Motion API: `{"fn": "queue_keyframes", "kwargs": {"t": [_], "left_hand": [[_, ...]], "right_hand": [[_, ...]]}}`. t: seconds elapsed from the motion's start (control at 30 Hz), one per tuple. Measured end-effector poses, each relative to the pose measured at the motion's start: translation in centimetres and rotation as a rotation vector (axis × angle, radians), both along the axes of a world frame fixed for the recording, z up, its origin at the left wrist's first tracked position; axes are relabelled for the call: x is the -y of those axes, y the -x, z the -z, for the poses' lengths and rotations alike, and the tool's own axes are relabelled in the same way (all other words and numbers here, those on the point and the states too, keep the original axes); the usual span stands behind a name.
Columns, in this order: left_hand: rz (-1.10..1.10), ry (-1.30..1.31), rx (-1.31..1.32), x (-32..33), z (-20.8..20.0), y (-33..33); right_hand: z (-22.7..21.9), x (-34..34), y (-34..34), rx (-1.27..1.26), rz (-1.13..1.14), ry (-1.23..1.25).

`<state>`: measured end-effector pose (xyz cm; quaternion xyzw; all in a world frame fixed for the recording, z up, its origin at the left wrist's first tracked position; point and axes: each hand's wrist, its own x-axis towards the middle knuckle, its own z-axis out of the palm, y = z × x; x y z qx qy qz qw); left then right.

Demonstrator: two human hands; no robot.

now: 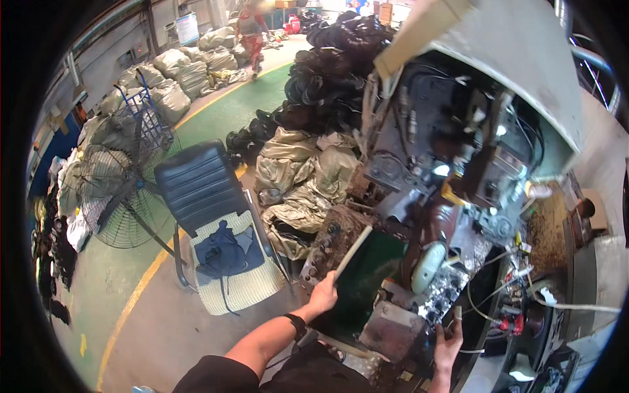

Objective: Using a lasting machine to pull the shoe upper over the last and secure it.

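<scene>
My left hand (324,295), with a dark band on its wrist, is closed around the lower end of a pale narrow strip (354,252). The strip slants along the left side of a dark green surface (367,275); I cannot tell whether it is a loose stick or a rim. At the machine's front, my right hand (447,347) has thumb and finger apart, with something pale at one fingertip. Just beyond it is a shiny silver, crumpled-looking part (445,288). A pale green oval piece (429,267) sits against a glossy brown rounded form (440,223) in the machine.
The large machine (452,118) has a raised grey cover (517,59). Cables and a red fitting (512,324) lie at right. Left are a chair (203,190) with dark cloth, a fan (118,196), and sacks (288,170). Black piles (327,72) and a walking person (251,39) are farther back.
</scene>
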<state>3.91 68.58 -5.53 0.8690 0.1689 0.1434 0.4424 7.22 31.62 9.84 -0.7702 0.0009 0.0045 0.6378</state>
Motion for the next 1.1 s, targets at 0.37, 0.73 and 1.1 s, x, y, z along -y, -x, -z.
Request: {"fn": "queue_keyframes", "kwargs": {"t": [0.37, 0.73, 1.1], "left_hand": [[-0.084, 0.105, -0.228, -0.5, -1.0, 0.4], [0.482, 0.23, 0.296, 13.6, -22.6, -7.9], [0.258, -0.065, 0.417, 14.2, -21.8, -9.7]], "right_hand": [[3.6, 4.3, 7.2, -0.103, 0.102, -0.089], [3.8, 9.4, 12.0, -0.252, 0.384, -0.283], [4.4, 5.8, 10.5, -0.228, 0.365, -0.237]]}}
